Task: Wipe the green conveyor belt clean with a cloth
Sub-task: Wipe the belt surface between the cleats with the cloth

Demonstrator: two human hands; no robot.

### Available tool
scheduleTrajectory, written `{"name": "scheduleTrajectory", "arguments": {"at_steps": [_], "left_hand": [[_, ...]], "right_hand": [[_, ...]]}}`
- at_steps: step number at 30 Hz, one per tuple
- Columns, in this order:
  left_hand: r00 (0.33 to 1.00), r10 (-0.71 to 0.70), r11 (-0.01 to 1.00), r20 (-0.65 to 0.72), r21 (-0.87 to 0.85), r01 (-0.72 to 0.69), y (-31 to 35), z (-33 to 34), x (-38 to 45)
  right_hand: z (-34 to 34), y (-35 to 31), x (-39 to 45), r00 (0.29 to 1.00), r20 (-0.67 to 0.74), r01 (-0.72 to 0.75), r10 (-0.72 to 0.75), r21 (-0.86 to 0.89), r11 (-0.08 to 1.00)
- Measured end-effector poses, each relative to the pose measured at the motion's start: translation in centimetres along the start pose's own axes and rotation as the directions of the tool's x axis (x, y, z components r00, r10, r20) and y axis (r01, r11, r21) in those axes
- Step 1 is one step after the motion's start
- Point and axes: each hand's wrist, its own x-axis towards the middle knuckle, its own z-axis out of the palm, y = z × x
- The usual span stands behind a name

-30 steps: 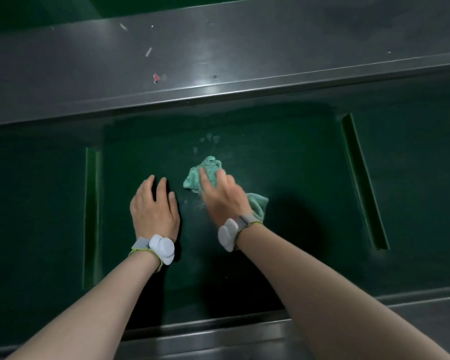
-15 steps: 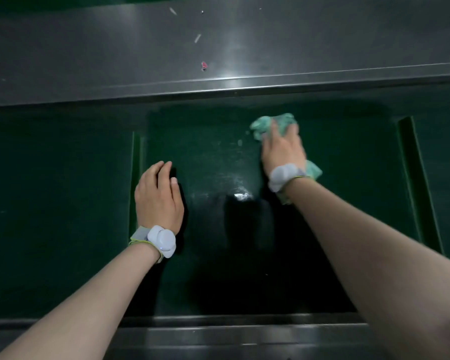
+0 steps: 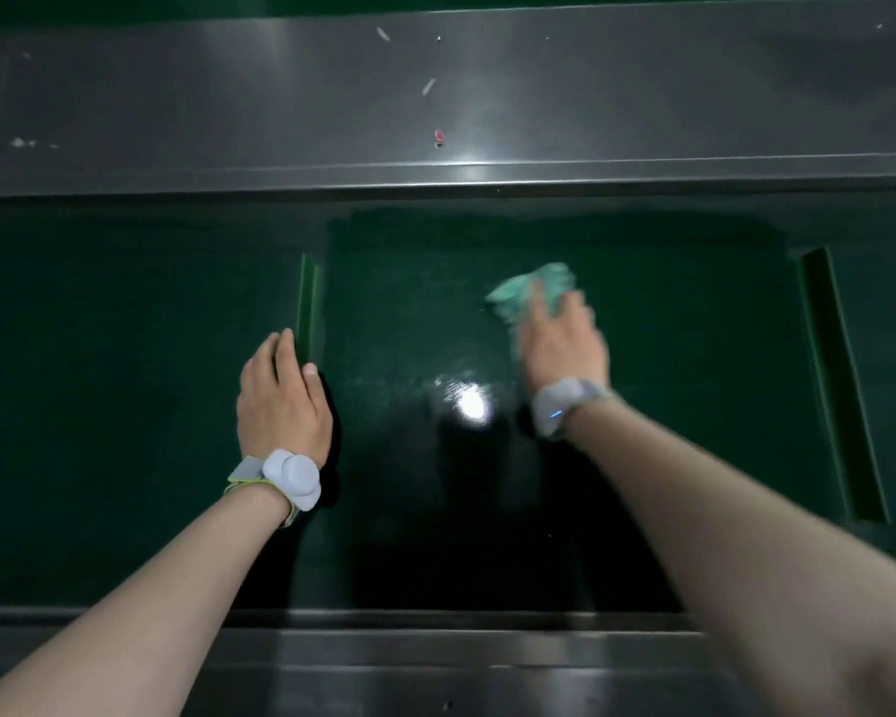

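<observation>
Right hand [image 3: 559, 344] pressed on crumpled cloth [image 3: 531, 289] (blurred), gripping it against green belt [image 3: 668, 380]; left hand [image 3: 280, 401] flat, fingers together, empty, beside raised rib [image 3: 309, 302].

right hand [image 3: 562, 344] and cloth [image 3: 531, 295] motion-blurred; grip unclear, most of cloth hidden under hand. belt [image 3: 694, 406] cut off left and right. both forearms leave frame at bottom. specks on far rail [image 3: 228, 106] too small to identify.
</observation>
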Motion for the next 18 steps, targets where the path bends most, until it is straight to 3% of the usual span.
{"name": "scheduleTrajectory", "arguments": {"at_steps": [4, 8, 14, 18], "left_hand": [[0.984, 0.028, 0.998, 0.176, 0.048, -0.037, -2.5, 0.4, -0.8], [0.976, 0.062, 0.989, 0.207, 0.121, -0.089, -2.7, 0.1, -0.7], [0.970, 0.084, 0.981, 0.227, 0.152, -0.121, -2.3, 0.3, -1.0], [0.967, 0.087, 0.977, 0.241, 0.168, -0.130, -2.5, 0.3, -0.9]], "right_hand": [[-2.5, 8.9, 2.5, 0.936, -0.055, -0.346, 0.347, 0.021, 0.938], [-1.9, 5.6, 0.3, 0.894, -0.055, -0.442, 0.445, 0.061, 0.895], [1.4, -8.2, -7.3, 0.997, -0.016, -0.078, 0.079, 0.054, 0.995], [3.2, -15.3, -13.4, 0.958, 0.172, 0.220, -0.230, 0.076, 0.973]]}}
